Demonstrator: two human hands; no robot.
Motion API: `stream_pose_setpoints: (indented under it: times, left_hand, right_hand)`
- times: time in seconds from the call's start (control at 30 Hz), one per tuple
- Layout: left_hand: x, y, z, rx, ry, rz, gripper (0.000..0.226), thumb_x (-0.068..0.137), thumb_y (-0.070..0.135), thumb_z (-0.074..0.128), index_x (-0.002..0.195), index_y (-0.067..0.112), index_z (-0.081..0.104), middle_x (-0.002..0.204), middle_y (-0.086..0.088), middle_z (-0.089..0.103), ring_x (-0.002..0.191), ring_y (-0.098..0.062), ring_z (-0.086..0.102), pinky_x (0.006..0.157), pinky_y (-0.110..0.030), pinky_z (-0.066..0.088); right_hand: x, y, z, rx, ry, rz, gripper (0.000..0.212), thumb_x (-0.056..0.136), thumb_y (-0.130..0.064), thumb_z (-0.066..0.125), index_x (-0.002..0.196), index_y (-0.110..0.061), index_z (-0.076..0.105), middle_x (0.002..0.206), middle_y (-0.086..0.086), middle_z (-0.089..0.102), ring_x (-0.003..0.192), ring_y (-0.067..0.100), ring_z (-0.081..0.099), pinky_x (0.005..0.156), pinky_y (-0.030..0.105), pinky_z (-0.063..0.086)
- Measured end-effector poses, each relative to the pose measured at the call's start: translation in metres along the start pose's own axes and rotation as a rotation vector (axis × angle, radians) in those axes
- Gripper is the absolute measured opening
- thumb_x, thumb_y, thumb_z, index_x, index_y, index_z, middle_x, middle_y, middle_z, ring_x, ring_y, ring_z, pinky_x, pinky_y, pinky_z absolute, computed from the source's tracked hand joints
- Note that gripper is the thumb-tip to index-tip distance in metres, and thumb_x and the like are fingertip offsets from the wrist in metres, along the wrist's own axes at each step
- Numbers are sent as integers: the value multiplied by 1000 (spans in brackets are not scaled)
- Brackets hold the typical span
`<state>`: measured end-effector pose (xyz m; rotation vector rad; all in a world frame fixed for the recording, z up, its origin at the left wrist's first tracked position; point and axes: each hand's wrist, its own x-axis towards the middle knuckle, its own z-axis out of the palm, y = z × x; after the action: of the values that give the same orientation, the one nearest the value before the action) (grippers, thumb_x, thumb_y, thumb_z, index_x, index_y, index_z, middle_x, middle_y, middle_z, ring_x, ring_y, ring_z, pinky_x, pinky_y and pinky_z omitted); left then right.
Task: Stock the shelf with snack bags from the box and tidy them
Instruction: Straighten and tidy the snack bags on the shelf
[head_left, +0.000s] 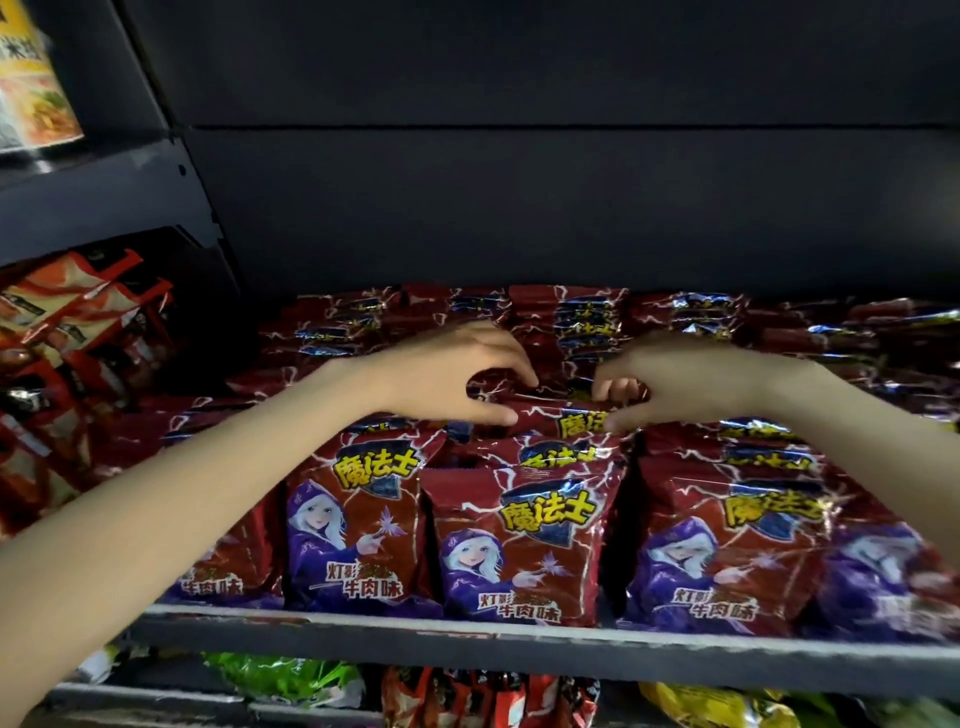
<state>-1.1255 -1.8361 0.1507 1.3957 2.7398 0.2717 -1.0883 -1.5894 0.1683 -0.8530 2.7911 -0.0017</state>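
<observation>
As hands (561, 382) pinch it, glossy red bag (558, 415) (crinkled)

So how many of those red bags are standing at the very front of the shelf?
4 show clearly: one at the left, one in the middle, one right of it, and a blurred one at far right. A fifth may sit behind the left forearm.

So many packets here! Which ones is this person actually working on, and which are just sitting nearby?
Part of the job:
- red snack bags in rows on the shelf
- the bag both hands grip, left hand and right hand

Just nearby:
- orange-red packets on the left
- yellow package above
- green bags and yellow bags below
</observation>
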Motion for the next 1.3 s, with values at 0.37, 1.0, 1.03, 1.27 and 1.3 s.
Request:
stream_pose_setpoints:
  times: [0.37, 1.0, 1.03, 1.27, 1.3]
  left_hand:
    - [34, 6, 12, 335, 52, -46, 34, 89, 51, 51, 111, 26, 55, 111, 10, 59, 107, -10, 48, 92, -27, 33]
    - [18, 15, -2, 9, 169, -32, 49, 80, 49, 62, 125, 36, 47, 120, 23, 41, 114, 5, 36, 98, -19, 28]
    - [19, 18, -1, 33, 109, -51, 57, 78, 54, 62, 129, 38, 43, 122, 24, 40, 115, 4, 36, 98, -20, 29]
    - [36, 25, 16, 157, 3, -138, 54, 82, 52, 62, 131, 38, 43, 121, 11, 57, 84, 0, 54, 71, -20, 42]
    - [37, 24, 16, 137, -16, -143, 53, 82, 51, 62, 130, 38, 44, 115, 12, 57, 75, 4, 50, 66, -19, 40]
  right_hand:
    - [-4, 19, 7, -153, 141, 93, 45, 81, -59, 58, 107, -23, 53, 98, -4, 56, 89, 14, 53, 70, 29, 42]
    - [-8, 36, 1, 295, 121, 106, 33, 83, -43, 65, 104, -18, 62, 94, -7, 59, 85, 5, 55, 73, 16, 44]
    - [-7, 34, 2, 289, 151, 108, 32, 84, -42, 65, 104, -18, 62, 89, -10, 57, 81, 1, 52, 70, 13, 41]
    - [-5, 34, 13, 251, 296, 86, 30, 81, -44, 68, 99, -21, 61, 89, -8, 60, 84, 10, 57, 73, 23, 45]
    - [-12, 37, 11, 299, 340, 88, 30, 81, -43, 68, 101, -21, 63, 90, -8, 62, 83, 7, 58, 73, 17, 45]
